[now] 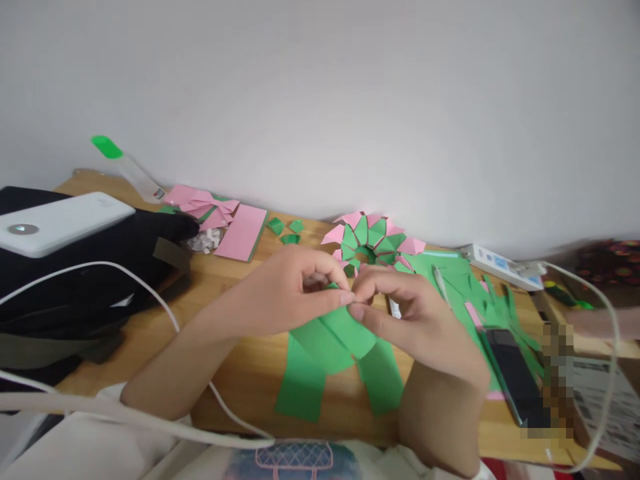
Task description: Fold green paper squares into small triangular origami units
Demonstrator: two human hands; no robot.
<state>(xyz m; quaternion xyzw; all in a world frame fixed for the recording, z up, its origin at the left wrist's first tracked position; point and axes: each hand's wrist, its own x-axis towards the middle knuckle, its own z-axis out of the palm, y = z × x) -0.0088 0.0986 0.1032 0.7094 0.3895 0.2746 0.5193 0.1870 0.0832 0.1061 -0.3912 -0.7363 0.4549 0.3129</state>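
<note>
My left hand (295, 293) and my right hand (400, 307) meet above the middle of the table, thumbs and forefingers pinched together. A green piece of paper (334, 287) shows partly at their fingertips, the rest hidden by the fingers. Just below them is a larger creased green paper (325, 343); I cannot tell whether it touches the fingers. Two green paper strips (300, 383) spread out beneath it on the wood. Beyond my hands lies a ring of folded pink and green paper (367, 233), its near side hidden.
A phone (515, 373), green sheets (450, 280) and a power strip (503, 265) lie right. Leftward are a black bag (155, 267) bearing a white power bank (65, 223), and pink paper (243, 232). White cables (150, 423) cross in front. Another person's arm (600, 323) is far right.
</note>
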